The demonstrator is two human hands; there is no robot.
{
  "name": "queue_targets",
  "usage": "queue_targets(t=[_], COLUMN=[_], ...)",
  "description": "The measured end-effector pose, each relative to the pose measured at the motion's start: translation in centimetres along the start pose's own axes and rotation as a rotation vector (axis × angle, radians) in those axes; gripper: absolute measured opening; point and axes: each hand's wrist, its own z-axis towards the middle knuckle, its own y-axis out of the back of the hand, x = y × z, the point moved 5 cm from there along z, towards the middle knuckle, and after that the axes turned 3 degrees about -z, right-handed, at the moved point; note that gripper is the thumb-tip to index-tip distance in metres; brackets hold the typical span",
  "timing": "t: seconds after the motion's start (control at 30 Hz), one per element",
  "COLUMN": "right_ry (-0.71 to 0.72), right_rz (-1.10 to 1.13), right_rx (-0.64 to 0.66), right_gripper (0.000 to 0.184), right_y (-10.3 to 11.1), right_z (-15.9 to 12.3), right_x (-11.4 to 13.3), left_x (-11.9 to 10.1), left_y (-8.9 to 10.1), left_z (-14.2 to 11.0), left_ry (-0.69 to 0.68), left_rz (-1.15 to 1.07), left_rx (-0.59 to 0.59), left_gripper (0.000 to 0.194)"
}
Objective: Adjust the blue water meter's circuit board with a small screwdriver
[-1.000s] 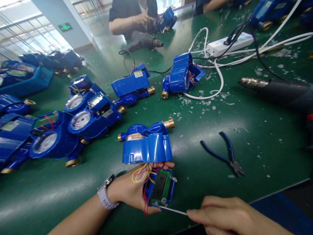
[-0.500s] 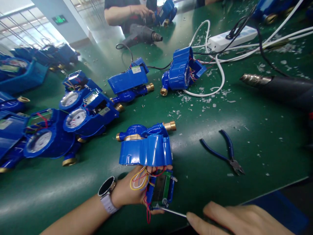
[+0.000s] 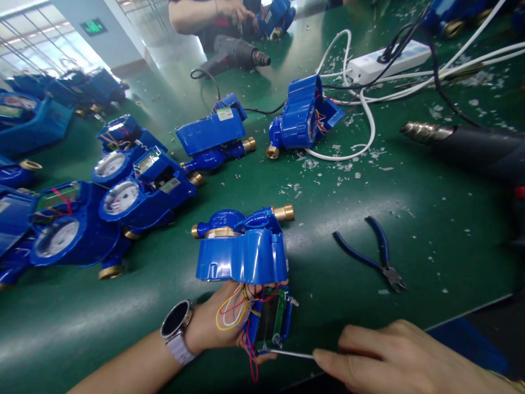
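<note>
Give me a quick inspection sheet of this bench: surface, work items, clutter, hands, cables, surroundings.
Surface: green bench mat, littered with pale plastic chips.
Job's things: opened blue water meter; its circuit module, joined by coloured wires; thin screwdriver at the module's lower corner.
Clutter: blue-handled cutters; heat gun; rows of blue meters.
Hands: left hand holds the module; right hand holds the screwdriver.
Cables: white and black leads run to a power strip.
Surroundings: another person's hand works on a meter across the bench.
</note>
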Motion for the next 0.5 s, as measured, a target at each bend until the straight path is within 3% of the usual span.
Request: queue_targets(t=[0.1, 0.17, 0.27, 0.37, 0.43, 0.5], right_ry=[-0.317, -0.582, -0.731, -0.575, -0.337, -0.090], right_rz=[0.351, 0.536, 0.634, 0.533, 0.380, 0.142], right_rx=[0.141, 0.301, 0.431, 0.355, 0.249, 0.167], right_gripper=[0.028, 0.024, 0.027, 0.024, 0.025, 0.038], right_y=[-0.1, -0.8, -1.2, -0.4, 0.4, 0.7], right_z=[-0.5, -1.3, -1.6, -0.2, 1.1, 1.7], right_x=[-1.7, -2.7, -3.2, -2.9, -1.8, -0.5], left_x=[0.1, 0.4, 0.6, 0.6, 0.5, 0.3], left_y=[-0.2, -0.4, -0.6, -0.6, -0.5, -0.3], left_z=[-0.3, -0.7, -1.3, -1.4, -1.2, -0.9], left_ry=[-0.018, -0.004, 0.015, 0.015, 0.006, -0.005], left_rz=[-0.010, -0.012, -0.004, 0.055, 0.115, 0.150], left_rx=[0.015, 0.030, 0.073, 0.105, 0.098, 0.064], left_gripper=[0.087, 0.081, 0.068, 0.063, 0.060, 0.058])
